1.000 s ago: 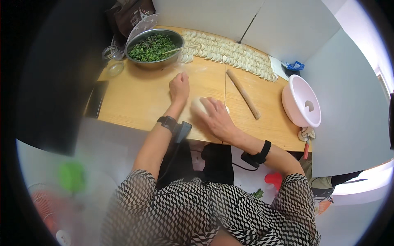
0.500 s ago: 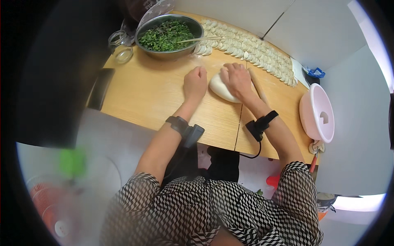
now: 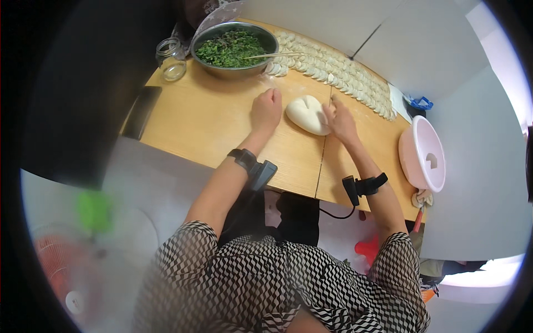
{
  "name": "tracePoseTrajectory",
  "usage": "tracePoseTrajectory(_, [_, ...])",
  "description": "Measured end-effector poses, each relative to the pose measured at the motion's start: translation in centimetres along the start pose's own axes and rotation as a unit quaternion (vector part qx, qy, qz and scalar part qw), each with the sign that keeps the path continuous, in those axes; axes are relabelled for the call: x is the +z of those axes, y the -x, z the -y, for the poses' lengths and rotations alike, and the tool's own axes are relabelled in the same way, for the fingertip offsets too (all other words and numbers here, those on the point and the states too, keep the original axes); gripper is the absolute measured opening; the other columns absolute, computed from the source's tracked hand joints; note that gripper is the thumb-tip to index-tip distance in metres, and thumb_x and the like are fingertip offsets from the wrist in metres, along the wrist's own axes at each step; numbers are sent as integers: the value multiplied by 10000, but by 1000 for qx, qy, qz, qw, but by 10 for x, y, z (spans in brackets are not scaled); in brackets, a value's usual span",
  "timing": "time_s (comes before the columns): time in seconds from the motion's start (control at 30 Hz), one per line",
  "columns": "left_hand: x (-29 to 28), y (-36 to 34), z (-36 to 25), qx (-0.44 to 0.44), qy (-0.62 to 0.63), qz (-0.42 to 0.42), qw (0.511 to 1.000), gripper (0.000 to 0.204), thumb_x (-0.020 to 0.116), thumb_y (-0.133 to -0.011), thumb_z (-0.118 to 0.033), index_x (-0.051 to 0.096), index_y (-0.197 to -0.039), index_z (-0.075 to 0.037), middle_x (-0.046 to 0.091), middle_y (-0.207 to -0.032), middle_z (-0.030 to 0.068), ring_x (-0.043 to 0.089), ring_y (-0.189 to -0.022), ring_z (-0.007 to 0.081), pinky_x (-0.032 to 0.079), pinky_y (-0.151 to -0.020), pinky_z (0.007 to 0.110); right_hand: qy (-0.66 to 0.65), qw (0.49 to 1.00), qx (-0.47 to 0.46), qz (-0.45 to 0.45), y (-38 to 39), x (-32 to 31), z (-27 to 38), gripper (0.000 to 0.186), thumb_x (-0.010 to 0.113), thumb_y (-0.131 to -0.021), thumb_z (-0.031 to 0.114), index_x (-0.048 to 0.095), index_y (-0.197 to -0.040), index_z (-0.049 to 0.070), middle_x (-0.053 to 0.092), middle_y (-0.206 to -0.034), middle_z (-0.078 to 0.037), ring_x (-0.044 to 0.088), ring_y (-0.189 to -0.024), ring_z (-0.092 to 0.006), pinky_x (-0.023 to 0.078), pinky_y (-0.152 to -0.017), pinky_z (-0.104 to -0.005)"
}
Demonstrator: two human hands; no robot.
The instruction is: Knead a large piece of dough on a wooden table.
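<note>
A smooth white lump of dough [image 3: 307,115], creased at its top edge, lies on the wooden table [image 3: 216,122]. My left hand [image 3: 267,111] is closed in a fist on the tabletop, just left of the dough and apart from it; nothing shows in it. At the dough's right side is my right hand [image 3: 341,122], fingers loosely apart, their tips by its edge. That hand and forearm cover the spot of the rolling pin, so I can hardly make the pin out.
Rows of pale, folded dumplings [image 3: 344,72] line the far edge. A metal bowl [image 3: 202,62] of chopped greens with chopsticks [image 3: 272,55] stands far left, beside a glass jar [image 3: 172,69]. On the right, a pink basin [image 3: 408,155] leans tilted near the wall.
My right hand has come off the top of the dough to its right side, baring the creased surface. My left fist stays about where it was. The view has shifted slightly.
</note>
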State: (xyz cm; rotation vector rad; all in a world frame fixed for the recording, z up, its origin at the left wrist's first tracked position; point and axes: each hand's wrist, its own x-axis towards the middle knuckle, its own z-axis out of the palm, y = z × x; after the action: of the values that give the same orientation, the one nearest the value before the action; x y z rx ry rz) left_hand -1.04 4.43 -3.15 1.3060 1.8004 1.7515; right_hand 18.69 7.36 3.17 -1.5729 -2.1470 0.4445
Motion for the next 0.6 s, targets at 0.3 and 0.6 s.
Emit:
tracePoseTrajectory(0.3, [6,-3,17,16,-6,-22,1000,334,467,-914,-246,633,-787,14,615,-650,178,609,-615,311,450,-613,405,-80,994,-65,-20,30,-30,56,406,764,-733,308,655,-957,-13,659,-837,-146,642,-792,-248,503,-723,-359])
tracePoseTrajectory(0.6, [10,-7,10,21,4,-18,1000,343,459,-915,-256,616,-760,7,610,-680,195,596,-645,345,441,-607,430,-53,985,-127,105,36,-6,26,268,595,-868,221,646,-1019,5,608,-982,-151,584,-920,-252,457,-832,-353])
